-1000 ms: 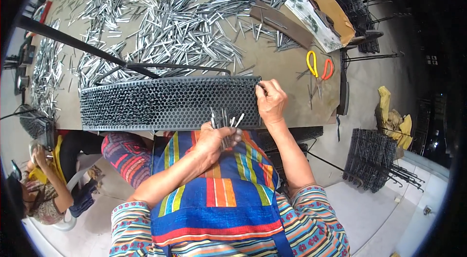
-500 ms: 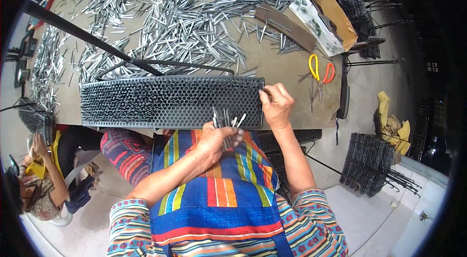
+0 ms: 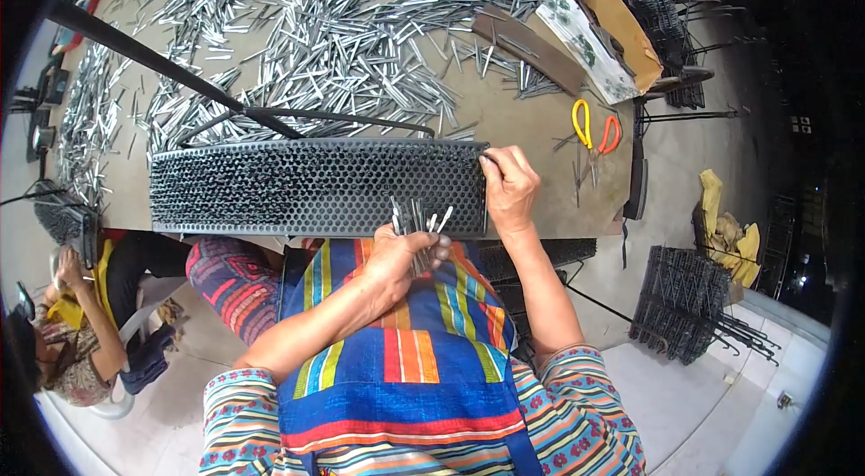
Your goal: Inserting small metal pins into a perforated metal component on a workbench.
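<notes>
Black and riddled with small round holes, a long panel [image 3: 360,183] lies along the near edge of the table [image 3: 559,206], right in front of the person. Dark bits crowd the holes toward its left end. At its upper right corner the right hand [image 3: 511,190] has thumb and fingertips pinched together; whether anything is caught between them cannot be told. The left hand [image 3: 396,258], by the panel's lower edge, is clasped around a bundle of thin strips [image 3: 416,220], several pale-tipped, poking up past the fingers.

Behind the panel, a dark rod [image 3: 153,62] slants in from the upper left. Beyond it, grey strips [image 3: 360,53] are heaped loosely across the tabletop. To the right lie a flat brown bar [image 3: 532,51], an open carton [image 3: 599,39] and scissors [image 3: 594,152] with one yellow and one orange handle. Farther out, a co-worker [image 3: 77,332] sits at left; black racks [image 3: 680,300] stand at right near crumpled yellow material [image 3: 734,237].
</notes>
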